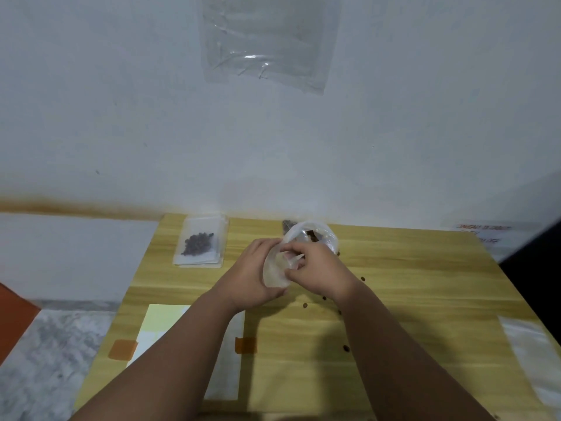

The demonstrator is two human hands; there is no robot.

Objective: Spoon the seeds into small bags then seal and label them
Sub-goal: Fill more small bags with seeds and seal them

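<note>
Over the middle of the wooden table [409,268] both hands work on a clear plastic bag [315,238]. My left hand [252,278] grips its lower part from the left. My right hand [318,268] pinches the plastic from the right, fingers curled into it. Dark seeds show inside the bag's far end. A small bag filled with dark seeds [198,243] lies flat on a stack of bags at the table's back left. Several loose seeds [305,305] are scattered on the table under and right of my right forearm. No spoon is in view.
A label sheet [164,320] held by orange tape [123,349] lies at the front left, partly under my left forearm. A clear plastic sheet [534,354] lies at the right edge. Another plastic bag [267,41] hangs on the white wall behind the table.
</note>
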